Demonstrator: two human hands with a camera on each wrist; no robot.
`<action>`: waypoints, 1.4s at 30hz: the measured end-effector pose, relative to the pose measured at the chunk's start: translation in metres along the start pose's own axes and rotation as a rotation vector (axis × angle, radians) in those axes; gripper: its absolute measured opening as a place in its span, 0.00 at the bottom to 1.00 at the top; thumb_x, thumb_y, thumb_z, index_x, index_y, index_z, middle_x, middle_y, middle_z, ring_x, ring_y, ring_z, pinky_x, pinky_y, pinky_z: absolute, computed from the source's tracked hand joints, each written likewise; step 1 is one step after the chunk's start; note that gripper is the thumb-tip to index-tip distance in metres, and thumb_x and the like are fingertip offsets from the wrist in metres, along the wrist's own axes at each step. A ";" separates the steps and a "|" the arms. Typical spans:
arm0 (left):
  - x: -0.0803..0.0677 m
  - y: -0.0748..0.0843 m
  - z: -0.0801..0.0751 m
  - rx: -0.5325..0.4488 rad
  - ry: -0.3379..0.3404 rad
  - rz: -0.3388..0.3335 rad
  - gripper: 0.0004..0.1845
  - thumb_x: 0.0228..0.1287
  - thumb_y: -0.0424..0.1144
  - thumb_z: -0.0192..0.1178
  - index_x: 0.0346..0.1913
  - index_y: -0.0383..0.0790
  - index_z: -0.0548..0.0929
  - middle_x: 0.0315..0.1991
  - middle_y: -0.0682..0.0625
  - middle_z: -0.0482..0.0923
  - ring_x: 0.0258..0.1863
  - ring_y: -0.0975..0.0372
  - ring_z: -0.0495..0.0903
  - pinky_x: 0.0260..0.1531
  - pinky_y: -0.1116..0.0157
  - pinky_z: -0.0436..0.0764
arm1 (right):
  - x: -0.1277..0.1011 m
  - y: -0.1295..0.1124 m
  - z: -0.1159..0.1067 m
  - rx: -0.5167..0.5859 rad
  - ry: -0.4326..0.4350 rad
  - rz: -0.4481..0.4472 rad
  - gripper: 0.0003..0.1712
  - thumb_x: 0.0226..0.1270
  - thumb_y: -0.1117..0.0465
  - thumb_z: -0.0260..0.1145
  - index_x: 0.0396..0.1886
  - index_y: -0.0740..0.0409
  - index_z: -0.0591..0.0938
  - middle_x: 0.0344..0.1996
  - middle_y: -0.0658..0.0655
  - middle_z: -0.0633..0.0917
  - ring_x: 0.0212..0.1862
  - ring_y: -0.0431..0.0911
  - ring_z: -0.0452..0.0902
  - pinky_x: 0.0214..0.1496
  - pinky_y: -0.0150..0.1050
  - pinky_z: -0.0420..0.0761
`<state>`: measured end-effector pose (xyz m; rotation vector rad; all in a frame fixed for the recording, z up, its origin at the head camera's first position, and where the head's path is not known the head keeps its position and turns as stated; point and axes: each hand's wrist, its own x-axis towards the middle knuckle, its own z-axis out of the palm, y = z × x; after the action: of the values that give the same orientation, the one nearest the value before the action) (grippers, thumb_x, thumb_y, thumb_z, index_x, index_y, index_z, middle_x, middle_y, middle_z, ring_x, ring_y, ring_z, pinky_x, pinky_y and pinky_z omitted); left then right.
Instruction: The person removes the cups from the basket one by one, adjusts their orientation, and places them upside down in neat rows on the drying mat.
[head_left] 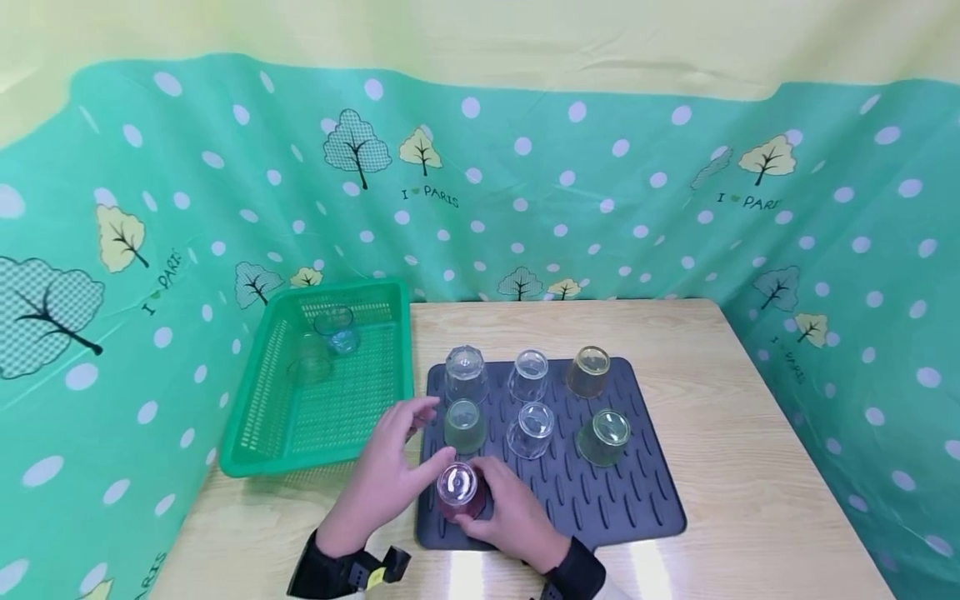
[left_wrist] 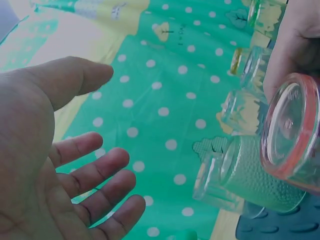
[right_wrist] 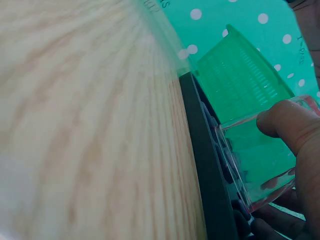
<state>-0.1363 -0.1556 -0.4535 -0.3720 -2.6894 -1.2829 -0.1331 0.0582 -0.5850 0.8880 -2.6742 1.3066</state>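
Note:
My right hand [head_left: 517,510] grips a pink-tinted glass [head_left: 458,492] that is upside down at the front left of the dark drying mat [head_left: 570,500]. In the right wrist view, the thumb [right_wrist: 285,122] lies along one side of this clear-walled glass [right_wrist: 265,155]. My left hand [head_left: 393,462] is just left of it, fingers spread and holding nothing; the left wrist view shows its bare palm [left_wrist: 30,165]. Behind the pink-tinted glass stands an upside-down green textured glass [head_left: 465,427]. Whether the pink-tinted glass's rim fully touches the mat is hard to tell.
Several more upturned glasses stand on the mat: a faceted clear one [head_left: 466,375], plain clear ones [head_left: 531,431], an amber one [head_left: 588,372] and a greenish one [head_left: 603,437]. Left of the mat is a green basket [head_left: 243,433] holding a blue-tinted glass [head_left: 343,337] and a faint clear glass [head_left: 309,367].

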 end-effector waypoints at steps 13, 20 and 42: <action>0.015 -0.019 -0.010 0.006 -0.001 -0.094 0.34 0.66 0.44 0.72 0.72 0.43 0.72 0.57 0.50 0.77 0.57 0.55 0.77 0.57 0.51 0.82 | 0.003 -0.006 -0.008 -0.002 -0.064 0.036 0.40 0.59 0.48 0.81 0.67 0.49 0.72 0.55 0.47 0.80 0.55 0.38 0.79 0.57 0.37 0.84; 0.039 -0.019 -0.032 0.090 -0.002 -0.085 0.35 0.67 0.44 0.71 0.73 0.39 0.70 0.60 0.41 0.76 0.60 0.49 0.76 0.59 0.47 0.80 | 0.006 -0.009 -0.011 -0.023 -0.076 0.043 0.41 0.55 0.49 0.83 0.64 0.52 0.73 0.52 0.48 0.82 0.52 0.38 0.81 0.54 0.35 0.84; 0.151 -0.107 -0.124 0.463 -0.168 -0.287 0.48 0.71 0.51 0.65 0.78 0.25 0.54 0.72 0.17 0.52 0.69 0.24 0.54 0.61 0.28 0.68 | 0.003 0.003 -0.004 0.069 -0.086 0.038 0.39 0.59 0.43 0.80 0.68 0.40 0.75 0.51 0.42 0.79 0.52 0.35 0.77 0.54 0.36 0.83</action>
<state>-0.3087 -0.2927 -0.4209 -0.0374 -3.1529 -0.6597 -0.1386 0.0612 -0.5839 0.9259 -2.7387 1.4075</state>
